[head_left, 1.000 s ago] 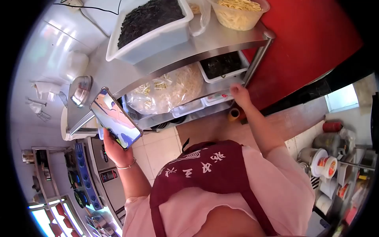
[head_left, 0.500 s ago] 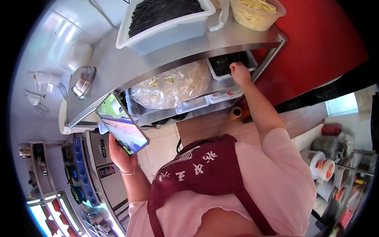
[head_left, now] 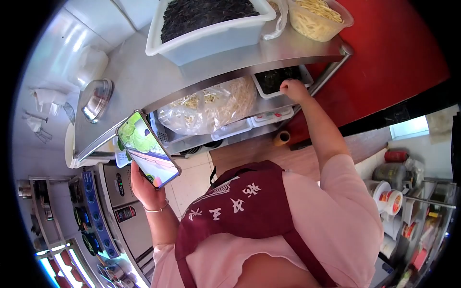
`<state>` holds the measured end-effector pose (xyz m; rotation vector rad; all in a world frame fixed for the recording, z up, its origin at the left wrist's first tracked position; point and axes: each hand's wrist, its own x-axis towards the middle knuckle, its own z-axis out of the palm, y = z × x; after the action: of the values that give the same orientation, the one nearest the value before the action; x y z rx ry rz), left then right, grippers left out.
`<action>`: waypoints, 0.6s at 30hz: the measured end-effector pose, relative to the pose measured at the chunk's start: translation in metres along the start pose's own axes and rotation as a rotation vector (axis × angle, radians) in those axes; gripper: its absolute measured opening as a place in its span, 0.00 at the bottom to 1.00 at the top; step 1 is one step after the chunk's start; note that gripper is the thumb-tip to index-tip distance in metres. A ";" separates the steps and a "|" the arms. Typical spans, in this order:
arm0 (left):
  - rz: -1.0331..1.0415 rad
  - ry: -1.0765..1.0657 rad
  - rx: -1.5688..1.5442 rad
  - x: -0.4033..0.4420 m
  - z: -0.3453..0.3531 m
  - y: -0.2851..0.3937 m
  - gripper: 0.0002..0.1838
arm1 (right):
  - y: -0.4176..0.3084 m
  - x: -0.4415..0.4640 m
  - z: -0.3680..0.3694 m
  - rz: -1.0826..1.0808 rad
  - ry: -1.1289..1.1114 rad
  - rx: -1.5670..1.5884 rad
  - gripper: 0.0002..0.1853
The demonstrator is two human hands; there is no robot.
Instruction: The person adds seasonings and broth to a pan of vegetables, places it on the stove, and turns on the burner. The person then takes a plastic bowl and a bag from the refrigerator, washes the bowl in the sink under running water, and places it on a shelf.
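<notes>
My left hand (head_left: 146, 186) is wrapped round the lower end of a smartphone (head_left: 148, 150), held upright with its lit screen facing me. A bracelet circles that wrist. My right hand (head_left: 295, 90) is closed at the front edge of a white tub (head_left: 270, 94) on the shelf under the counter. Inside the tub lie dark, wet-looking leafy pieces (head_left: 273, 79). Whatever the right fingers hold, if anything, is hidden. Left of the tub sits a large clear plastic bag (head_left: 206, 108) that seems to hold bean sprouts.
Above, the steel counter (head_left: 201, 72) bears a big white tub (head_left: 216, 38) of dark strips, a plastic bowl (head_left: 317, 24) of pale strips and a metal bowl (head_left: 97, 100). A red surface (head_left: 384, 62) lies right. White trays (head_left: 233, 129) stand lower on the shelf.
My right hand has shifted slightly right and towards the tub's front edge, still closed. The phone's screen picture has changed, and the whole view has tilted a little. My left hand keeps its grip.
</notes>
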<state>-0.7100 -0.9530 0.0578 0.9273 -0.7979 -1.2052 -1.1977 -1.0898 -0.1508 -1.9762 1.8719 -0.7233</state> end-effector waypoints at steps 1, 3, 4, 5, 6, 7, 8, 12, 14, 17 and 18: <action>-0.050 0.010 -0.082 0.002 0.001 0.000 0.19 | 0.003 0.004 0.003 0.033 0.047 -0.046 0.07; -0.054 0.021 -0.076 0.003 0.001 -0.001 0.19 | 0.004 0.008 0.006 0.062 0.094 -0.092 0.07; -0.056 0.032 -0.068 0.003 0.001 -0.001 0.19 | 0.000 0.010 0.008 0.059 0.172 -0.066 0.07; -0.054 0.034 -0.069 0.004 0.000 -0.001 0.19 | -0.004 0.011 0.009 0.055 0.249 -0.038 0.06; -0.052 0.029 -0.058 0.005 -0.001 -0.001 0.19 | -0.009 0.012 0.007 0.053 0.250 -0.038 0.06; -0.051 0.024 -0.047 0.006 -0.002 -0.001 0.19 | -0.014 0.013 0.005 -0.018 0.238 -0.069 0.07; -0.049 0.024 -0.047 0.006 -0.002 -0.001 0.19 | -0.018 0.014 0.002 -0.089 0.227 -0.100 0.07; -0.052 0.036 -0.055 0.003 0.003 0.000 0.19 | -0.033 0.009 0.001 -0.005 0.245 -0.183 0.07; -0.058 0.040 -0.050 0.000 0.003 -0.001 0.18 | -0.036 0.007 0.002 0.173 0.177 -0.315 0.05; -0.065 0.055 -0.042 -0.001 0.007 -0.003 0.18 | -0.020 0.001 0.015 0.010 0.341 -0.146 0.05; -0.059 0.049 -0.045 -0.001 0.006 -0.002 0.18 | -0.019 0.000 0.013 0.007 0.350 -0.147 0.05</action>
<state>-0.7168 -0.9536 0.0583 0.9457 -0.7059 -1.2422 -1.1741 -1.0893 -0.1508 -2.0338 2.1848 -1.0099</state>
